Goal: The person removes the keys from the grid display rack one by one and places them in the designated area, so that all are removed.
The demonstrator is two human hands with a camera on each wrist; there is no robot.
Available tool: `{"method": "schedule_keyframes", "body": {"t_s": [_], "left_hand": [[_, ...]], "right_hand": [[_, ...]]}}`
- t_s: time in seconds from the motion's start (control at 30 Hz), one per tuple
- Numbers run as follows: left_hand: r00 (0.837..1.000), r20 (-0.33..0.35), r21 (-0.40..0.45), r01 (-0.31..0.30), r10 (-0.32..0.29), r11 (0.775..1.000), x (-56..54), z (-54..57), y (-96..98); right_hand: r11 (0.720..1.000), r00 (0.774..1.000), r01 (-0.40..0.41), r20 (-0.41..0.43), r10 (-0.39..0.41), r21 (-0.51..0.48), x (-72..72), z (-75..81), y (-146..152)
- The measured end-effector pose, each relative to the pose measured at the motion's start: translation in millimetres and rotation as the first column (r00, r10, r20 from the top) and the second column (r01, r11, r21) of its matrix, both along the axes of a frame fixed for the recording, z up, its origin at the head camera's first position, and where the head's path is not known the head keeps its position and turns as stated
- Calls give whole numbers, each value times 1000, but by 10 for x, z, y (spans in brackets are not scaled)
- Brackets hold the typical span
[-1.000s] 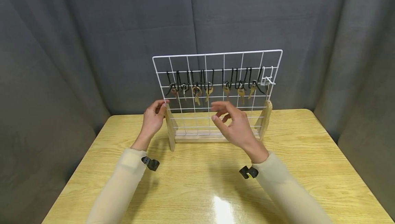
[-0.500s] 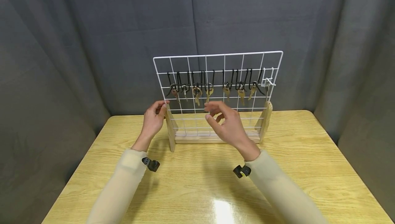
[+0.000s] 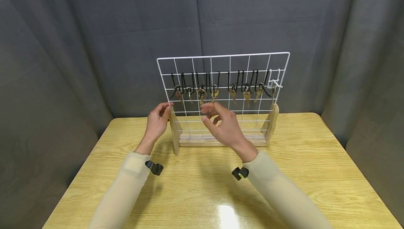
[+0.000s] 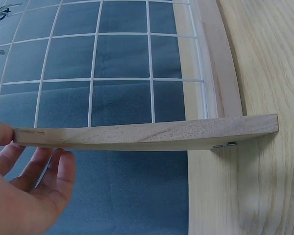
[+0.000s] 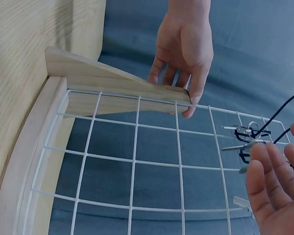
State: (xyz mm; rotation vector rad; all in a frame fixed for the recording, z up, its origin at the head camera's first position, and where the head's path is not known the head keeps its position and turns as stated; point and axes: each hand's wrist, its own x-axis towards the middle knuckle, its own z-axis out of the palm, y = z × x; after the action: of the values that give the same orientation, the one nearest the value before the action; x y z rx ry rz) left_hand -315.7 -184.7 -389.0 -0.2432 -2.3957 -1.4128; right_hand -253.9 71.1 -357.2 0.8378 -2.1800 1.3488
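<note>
A white wire grid rack [image 3: 223, 56] stands on a wooden base, with several keys [image 3: 247, 95] hanging from black hooks along its upper part. My left hand [image 3: 156, 123] grips the top of the rack's left wooden side support [image 4: 152, 134], thumb on the near edge and fingers at its outer side. In front of the middle of the grid hovers my right hand [image 3: 225, 125], its fingers loosely curved and nothing visible between them. The right wrist view shows that hand [image 5: 284, 191] near hooks and keys, which it partly hides; whether it touches any is unclear.
At the grid's right end hangs a white hook [image 3: 274, 83] with a key on it. The rack stands toward the back of a light wooden table [image 3: 189, 187]. Dark grey curtains [image 3: 132, 29] enclose the back and sides.
My right hand has moved steadily left across the front of the grid, fingers still loosely curved. My left hand has stayed on the wooden side support.
</note>
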Motion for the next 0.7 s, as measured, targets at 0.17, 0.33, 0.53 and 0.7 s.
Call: {"method": "schedule_keyframes", "body": {"t_s": [0.17,0.33,0.53,0.7], "left_hand": [[1000,3,-5,3,-3,1000,-10,1,-3],[1000,1,-2,5,-5,1000,-25,5,-8],[1000,-2,-6,4,-4,1000,-29,4,-6],[1000,-2,-1,1,-1,1000,-17,1,-5]], "right_hand": [[1000,1000,-15,-2,15,13,-14,4,-64],[999,999,-32,31,32,17,-27,17,-134],[999,998,-35,46,35,-1,-59,-8,-221],[1000,997,-24,78,25,-17,-96,-32,-305]]}}
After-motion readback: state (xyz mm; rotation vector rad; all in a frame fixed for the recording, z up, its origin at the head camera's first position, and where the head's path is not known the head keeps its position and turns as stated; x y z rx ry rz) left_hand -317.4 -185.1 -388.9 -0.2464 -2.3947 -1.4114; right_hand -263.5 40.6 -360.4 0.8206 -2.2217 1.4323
